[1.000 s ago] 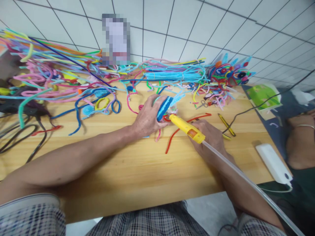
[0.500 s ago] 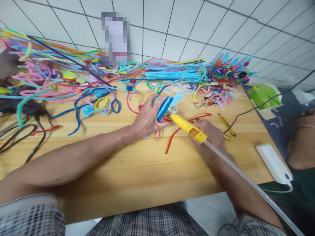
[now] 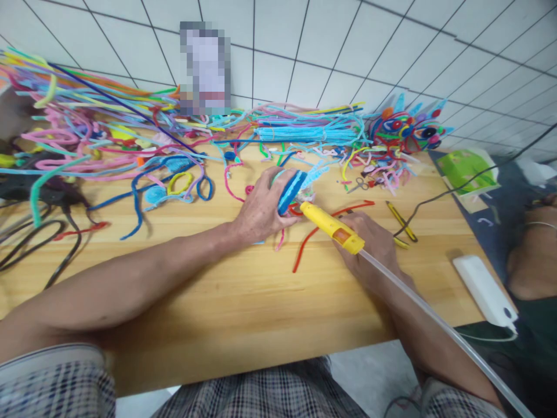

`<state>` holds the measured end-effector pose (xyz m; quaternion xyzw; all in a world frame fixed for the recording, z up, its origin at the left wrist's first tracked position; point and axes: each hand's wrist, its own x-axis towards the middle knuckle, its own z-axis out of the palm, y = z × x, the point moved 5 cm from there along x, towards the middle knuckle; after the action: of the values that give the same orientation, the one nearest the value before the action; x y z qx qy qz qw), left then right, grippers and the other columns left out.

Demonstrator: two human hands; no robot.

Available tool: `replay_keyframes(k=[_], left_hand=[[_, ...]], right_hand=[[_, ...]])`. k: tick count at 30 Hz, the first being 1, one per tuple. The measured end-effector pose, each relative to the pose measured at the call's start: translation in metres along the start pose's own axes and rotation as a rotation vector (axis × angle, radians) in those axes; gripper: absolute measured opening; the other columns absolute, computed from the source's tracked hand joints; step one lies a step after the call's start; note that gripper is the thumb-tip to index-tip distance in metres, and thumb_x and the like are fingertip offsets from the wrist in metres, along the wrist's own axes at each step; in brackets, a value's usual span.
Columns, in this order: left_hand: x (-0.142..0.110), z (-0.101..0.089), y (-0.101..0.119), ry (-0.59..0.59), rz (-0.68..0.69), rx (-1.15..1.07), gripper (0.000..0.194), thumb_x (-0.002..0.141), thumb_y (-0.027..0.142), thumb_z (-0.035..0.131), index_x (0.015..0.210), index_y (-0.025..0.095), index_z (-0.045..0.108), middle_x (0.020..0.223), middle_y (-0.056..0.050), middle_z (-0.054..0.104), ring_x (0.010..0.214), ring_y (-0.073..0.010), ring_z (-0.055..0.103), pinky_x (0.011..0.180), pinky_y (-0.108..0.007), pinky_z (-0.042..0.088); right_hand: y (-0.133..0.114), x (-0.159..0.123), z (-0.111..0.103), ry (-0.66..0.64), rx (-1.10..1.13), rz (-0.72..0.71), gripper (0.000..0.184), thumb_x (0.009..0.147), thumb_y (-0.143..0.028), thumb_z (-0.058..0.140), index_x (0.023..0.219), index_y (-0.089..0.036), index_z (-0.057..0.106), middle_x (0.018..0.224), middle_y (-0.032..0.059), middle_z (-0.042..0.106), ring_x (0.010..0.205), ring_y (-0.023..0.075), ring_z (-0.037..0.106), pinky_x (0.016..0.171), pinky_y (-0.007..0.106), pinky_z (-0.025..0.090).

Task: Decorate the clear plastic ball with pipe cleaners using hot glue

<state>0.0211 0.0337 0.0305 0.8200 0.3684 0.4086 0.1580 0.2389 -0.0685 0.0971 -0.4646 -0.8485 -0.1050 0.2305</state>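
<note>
My left hand (image 3: 256, 212) is closed around a blue pipe-cleaner craft piece (image 3: 291, 191) with pale blue spikes, holding it up off the wooden table. My right hand (image 3: 369, 244) grips a yellow hot glue gun (image 3: 331, 226), with a long clear glue stick (image 3: 418, 299) running out of its rear. The gun's nozzle end points at the near side of the craft piece; whether it touches is hidden. Beneath the gun lies a red pipe cleaner (image 3: 307, 241). A short pink pipe cleaner (image 3: 280, 239) hangs or lies below my left hand.
Heaps of coloured pipe cleaners (image 3: 78, 139) and a blue bundle (image 3: 308, 133) line the wall. Scissors (image 3: 360, 184), a yellow utility knife (image 3: 401, 222) and a white power bank-like box (image 3: 485, 290) are on the right. Two finished-looking colourful figures (image 3: 404, 128) stand behind. Another person's arm (image 3: 533, 255) is at far right.
The glue gun and my right hand have shifted very slightly left. My left hand and the blue craft piece hold nearly the same place.
</note>
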Motion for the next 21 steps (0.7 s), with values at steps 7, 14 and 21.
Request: replay_keyframes(k=[7,14,21], left_hand=[[-0.0005,0.0004,0.0003,0.019,0.02,-0.008,0.104,0.082,0.053,0.095,0.165,0.025,0.038,0.159,-0.02,0.049,0.152,-0.0408,0.052,0.126,-0.063,0.05],[-0.0003,-0.0014,0.0007,0.001,0.016,-0.01,0.104,0.082,0.052,0.095,0.165,0.026,0.038,0.159,-0.019,0.05,0.153,-0.0411,0.05,0.125,-0.064,0.05],[-0.0006,-0.0008,0.0006,-0.01,-0.001,-0.016,0.103,0.084,0.057,0.093,0.165,0.027,0.038,0.161,-0.019,0.049,0.155,-0.0411,0.05,0.126,-0.063,0.049]], right_hand=[[-0.0024,0.0016,-0.0027,0.018,-0.017,-0.01,0.01,0.106,-0.024,0.06,0.115,-0.024,0.063,0.093,0.0067,0.076,0.084,0.0248,0.075,0.071,0.035,0.056],[-0.0041,0.0048,-0.0072,0.044,-0.032,-0.022,0.009,0.104,-0.021,0.063,0.113,-0.023,0.062,0.091,0.0065,0.076,0.078,0.0234,0.072,0.064,0.033,0.052],[-0.0025,0.0016,-0.0023,0.01,-0.031,-0.001,0.009,0.107,-0.026,0.058,0.115,-0.025,0.062,0.095,0.0068,0.077,0.085,0.0247,0.074,0.071,0.035,0.056]])
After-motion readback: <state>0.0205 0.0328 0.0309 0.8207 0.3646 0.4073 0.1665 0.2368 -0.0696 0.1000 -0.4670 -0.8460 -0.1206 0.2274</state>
